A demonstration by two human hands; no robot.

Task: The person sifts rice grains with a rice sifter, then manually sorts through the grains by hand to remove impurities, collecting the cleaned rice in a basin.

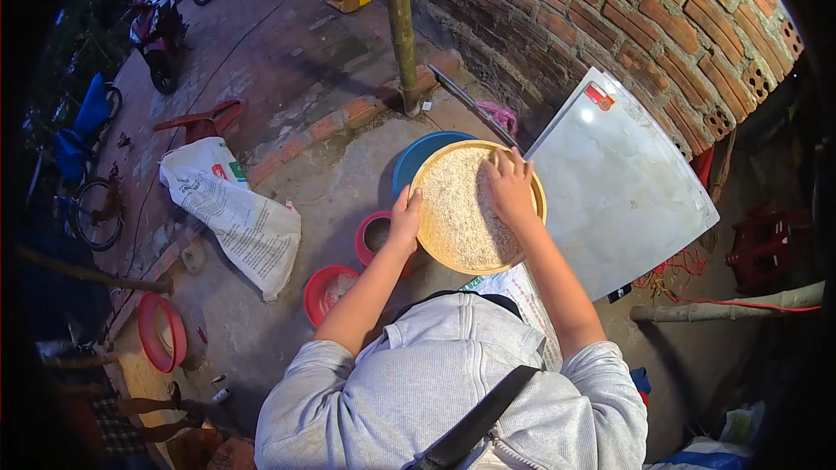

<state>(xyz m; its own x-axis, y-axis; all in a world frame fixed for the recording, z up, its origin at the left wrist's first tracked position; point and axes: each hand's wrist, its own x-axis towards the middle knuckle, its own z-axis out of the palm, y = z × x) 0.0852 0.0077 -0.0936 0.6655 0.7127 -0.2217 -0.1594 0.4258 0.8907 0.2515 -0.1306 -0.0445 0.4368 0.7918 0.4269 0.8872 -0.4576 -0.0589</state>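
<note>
A round sieve (426,244) with a tan rim is held out in front of my body. Pale grain (457,209) covers its bottom, so the mesh itself is hidden. My left hand (406,219) grips the rim on the left, thumb on top. Over the right part of the grain lies my right hand (509,181), its fingers spread close to the far right rim. Partly behind the sieve is a blue basin (414,155). Two red tubs, one upper (362,246) and one lower (314,298), stand near my left forearm with some contents in them.
A white sack (235,222) lies on the ground to the left, near a red plastic chair (205,122). Another red basin (178,331) stands at the lower left. White panels (618,191) lean by the brick wall (627,17). A bamboo post (399,35) rises ahead.
</note>
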